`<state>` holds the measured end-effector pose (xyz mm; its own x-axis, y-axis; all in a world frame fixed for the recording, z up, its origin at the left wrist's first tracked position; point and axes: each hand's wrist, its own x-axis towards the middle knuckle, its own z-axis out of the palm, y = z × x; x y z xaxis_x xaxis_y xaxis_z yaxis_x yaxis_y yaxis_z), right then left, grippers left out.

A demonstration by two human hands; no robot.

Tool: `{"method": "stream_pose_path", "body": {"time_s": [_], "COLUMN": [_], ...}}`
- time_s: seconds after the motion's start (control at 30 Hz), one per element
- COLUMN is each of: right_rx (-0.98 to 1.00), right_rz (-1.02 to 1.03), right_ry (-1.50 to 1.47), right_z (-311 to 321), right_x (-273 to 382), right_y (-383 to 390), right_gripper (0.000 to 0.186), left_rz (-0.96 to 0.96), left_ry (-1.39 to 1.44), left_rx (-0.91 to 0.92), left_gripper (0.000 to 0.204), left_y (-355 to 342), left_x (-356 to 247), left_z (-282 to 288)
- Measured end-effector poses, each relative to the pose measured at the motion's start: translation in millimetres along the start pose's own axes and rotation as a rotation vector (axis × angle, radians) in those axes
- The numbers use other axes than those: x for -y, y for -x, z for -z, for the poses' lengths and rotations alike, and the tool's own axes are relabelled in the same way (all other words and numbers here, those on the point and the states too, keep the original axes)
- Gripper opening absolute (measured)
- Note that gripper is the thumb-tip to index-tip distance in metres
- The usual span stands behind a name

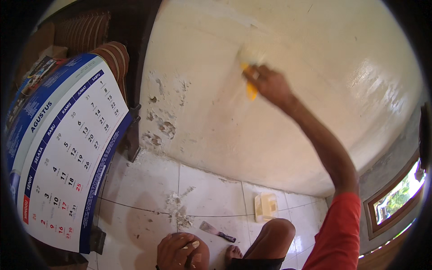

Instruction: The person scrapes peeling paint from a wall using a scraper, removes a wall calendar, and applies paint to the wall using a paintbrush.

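My right hand point(270, 85) is raised to the cream wall point(216, 99), closed round the yellow handle of a brush point(251, 91). The brush's broad pale head is blurred and lies against the wall. My left hand point(173, 252) rests on my bent knee, fingers stretched out over it, with pale flecks about it. On the tiled floor ahead lies a scraper point(217, 231) with a flat blade and dark handle, touched by neither hand. A translucent tub point(266, 207) stands farther right on the floor.
Low on the wall, at left, are pitted holes and flaking plaster point(162, 129). Plaster crumbs point(180, 211) lie on the white tiles. A large calendar point(67, 157) covers dark wooden furniture on the left. A wood-framed window point(396, 198) is at right.
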<state>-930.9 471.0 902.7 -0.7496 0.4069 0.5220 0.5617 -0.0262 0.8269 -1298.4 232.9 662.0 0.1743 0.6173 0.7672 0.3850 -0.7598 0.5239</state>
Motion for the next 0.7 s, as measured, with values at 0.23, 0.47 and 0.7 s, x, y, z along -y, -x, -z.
{"method": "stream_pose_path", "body": {"time_s": [0.23,0.47,0.7], "right_rx": [-0.045,-0.317,0.040], "right_rz": [-0.464,-0.417,0.144], "right_ry": [-0.579,-0.048,-0.043], "right_z": [42.0,118.6,4.7], "right_x": [-42.4,-150.9,17.2], "right_y": [-49.8,-120.7,-9.4], "right_gripper": [0.021,0.017,0.035], "left_rz": [-0.013,0.052,0.024], "left_ry": [-0.063,-0.026,-0.010], "left_rx": [-0.002,0.039,0.032], "left_gripper": [0.020,0.020,0.019], "left_y": [1.0,-10.7,-7.9], "left_x": [-11.5,-19.5,-14.3], "left_z": [7.1,4.7,11.5]}}
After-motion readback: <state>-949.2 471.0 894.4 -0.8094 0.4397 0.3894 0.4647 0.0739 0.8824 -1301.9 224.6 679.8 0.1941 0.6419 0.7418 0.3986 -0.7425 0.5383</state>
